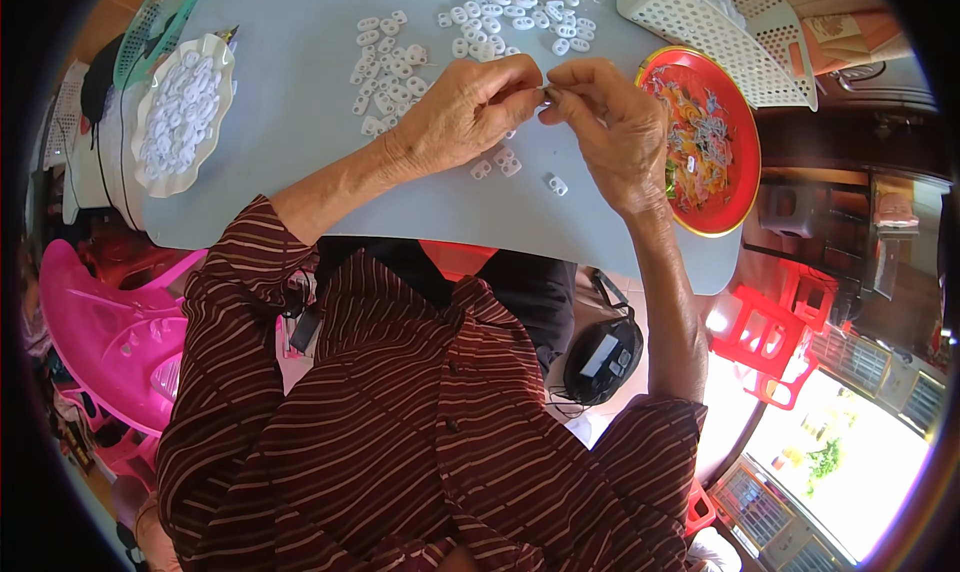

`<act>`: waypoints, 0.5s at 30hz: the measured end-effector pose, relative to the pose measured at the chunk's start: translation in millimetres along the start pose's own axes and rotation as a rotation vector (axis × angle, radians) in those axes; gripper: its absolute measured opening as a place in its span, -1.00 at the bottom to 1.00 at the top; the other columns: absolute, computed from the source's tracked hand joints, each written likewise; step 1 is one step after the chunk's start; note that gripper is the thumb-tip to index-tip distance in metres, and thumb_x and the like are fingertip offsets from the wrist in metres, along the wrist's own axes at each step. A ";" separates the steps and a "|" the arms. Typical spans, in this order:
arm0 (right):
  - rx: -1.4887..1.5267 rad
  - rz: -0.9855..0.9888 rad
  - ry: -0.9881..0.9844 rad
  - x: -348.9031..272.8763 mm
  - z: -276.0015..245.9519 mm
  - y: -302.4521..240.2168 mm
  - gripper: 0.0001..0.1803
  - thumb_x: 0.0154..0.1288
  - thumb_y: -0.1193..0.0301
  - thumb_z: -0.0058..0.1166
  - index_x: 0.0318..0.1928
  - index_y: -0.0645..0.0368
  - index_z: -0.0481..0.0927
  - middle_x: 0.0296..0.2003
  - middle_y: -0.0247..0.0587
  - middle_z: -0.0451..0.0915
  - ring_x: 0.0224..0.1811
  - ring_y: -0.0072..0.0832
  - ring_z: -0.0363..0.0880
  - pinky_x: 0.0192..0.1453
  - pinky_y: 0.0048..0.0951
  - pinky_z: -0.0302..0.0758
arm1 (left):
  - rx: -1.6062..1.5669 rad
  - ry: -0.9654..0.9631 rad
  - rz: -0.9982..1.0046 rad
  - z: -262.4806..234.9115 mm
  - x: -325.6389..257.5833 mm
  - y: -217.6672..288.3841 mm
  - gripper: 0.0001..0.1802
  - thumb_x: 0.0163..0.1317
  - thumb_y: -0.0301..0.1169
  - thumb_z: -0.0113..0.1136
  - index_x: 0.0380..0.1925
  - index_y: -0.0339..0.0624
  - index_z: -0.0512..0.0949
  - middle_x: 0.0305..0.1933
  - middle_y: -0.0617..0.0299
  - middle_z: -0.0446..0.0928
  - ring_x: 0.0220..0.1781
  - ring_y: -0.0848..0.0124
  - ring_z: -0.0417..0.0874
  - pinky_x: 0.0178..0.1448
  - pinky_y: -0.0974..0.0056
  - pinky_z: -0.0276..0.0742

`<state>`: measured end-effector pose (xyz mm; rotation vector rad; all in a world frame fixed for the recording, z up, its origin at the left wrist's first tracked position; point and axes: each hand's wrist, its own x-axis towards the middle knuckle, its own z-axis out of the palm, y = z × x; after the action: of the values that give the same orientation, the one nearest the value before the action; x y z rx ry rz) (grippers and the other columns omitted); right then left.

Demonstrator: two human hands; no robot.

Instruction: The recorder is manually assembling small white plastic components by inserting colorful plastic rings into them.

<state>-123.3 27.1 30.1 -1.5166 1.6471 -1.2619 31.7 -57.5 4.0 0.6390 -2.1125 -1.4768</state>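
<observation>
A: Head view. What do you have?

B: I see both hands meeting over the table (300, 122). The left hand (465, 112) is pinched shut and the right hand (610, 132) is pinched too, fingertips touching around a tiny piece (547, 90) held between them. It is too small for me to tell its shape.

A: What lies about them?

B: White clips (395, 67) are scattered just beyond the left hand, and a few sit under both wrists. A red tray (735, 187) of mixed bits sits just right of the right hand. A white basket (690, 22) stands beyond it. Well left of the left hand, a white dish (160, 177) holds more clips.
</observation>
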 end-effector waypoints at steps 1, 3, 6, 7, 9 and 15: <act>0.031 0.017 -0.022 -0.5 0.4 1.1 -0.88 0.22 0.57 0.03 -0.22 0.32 0.54 -0.42 -0.21 0.63 -0.35 -0.56 0.65 -0.26 -0.56 0.56 | 0.047 -0.002 0.059 -1.2 -0.1 -0.8 -0.85 0.27 -0.43 -0.04 -0.32 -0.30 0.45 -0.58 0.26 0.44 -0.51 0.52 0.45 -0.38 0.39 0.38; 0.062 0.033 -0.045 -0.7 0.2 0.8 -0.87 0.24 0.57 0.02 -0.20 0.31 0.54 -0.42 -0.21 0.63 -0.35 -0.57 0.65 -0.27 -0.57 0.55 | 0.094 -0.002 0.117 -2.3 0.1 -0.4 -0.85 0.27 -0.42 -0.05 -0.34 -0.30 0.45 -0.58 0.27 0.44 -0.52 0.52 0.45 -0.39 0.40 0.38; 0.028 0.063 0.024 -0.5 -3.2 -2.1 -0.87 0.24 0.53 0.04 -0.22 0.32 0.56 -0.43 -0.23 0.63 -0.36 -0.60 0.63 -0.32 -0.60 0.52 | -0.078 0.019 0.063 -2.5 2.0 1.4 -0.83 0.27 -0.42 -0.04 -0.41 -0.29 0.46 -0.63 0.27 0.44 -0.55 0.54 0.47 -0.44 0.39 0.40; 0.016 0.077 0.020 0.4 -5.6 -1.5 -0.87 0.24 0.52 0.05 -0.24 0.31 0.58 -0.44 -0.25 0.62 -0.40 -0.61 0.61 -0.35 -0.60 0.50 | -0.104 0.018 0.050 -1.6 2.3 -0.4 -0.82 0.27 -0.42 -0.06 -0.41 -0.29 0.46 -0.62 0.28 0.44 -0.54 0.55 0.47 -0.43 0.39 0.40; 0.005 0.092 0.018 1.3 -7.4 -2.6 -0.87 0.24 0.51 0.07 -0.26 0.31 0.59 -0.45 -0.27 0.62 -0.43 -0.63 0.58 -0.38 -0.61 0.48 | -0.130 0.015 0.037 -0.9 2.4 -1.3 -0.82 0.26 -0.42 -0.08 -0.41 -0.29 0.46 -0.61 0.28 0.44 -0.54 0.55 0.47 -0.42 0.40 0.40; -0.029 0.068 -0.039 0.9 -6.6 0.8 -0.90 0.20 0.52 0.11 -0.31 0.30 0.59 -0.48 -0.30 0.58 -0.50 -0.63 0.51 -0.43 -0.58 0.44 | -0.246 -0.006 -0.020 -1.5 2.9 -0.2 -0.76 0.29 -0.35 -0.09 -0.42 -0.29 0.48 -0.56 0.26 0.48 -0.46 0.51 0.52 -0.34 0.40 0.45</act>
<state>-129.7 27.9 32.2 -1.4797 1.6840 -1.1702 30.5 -60.4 4.6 0.5645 -1.8921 -1.7169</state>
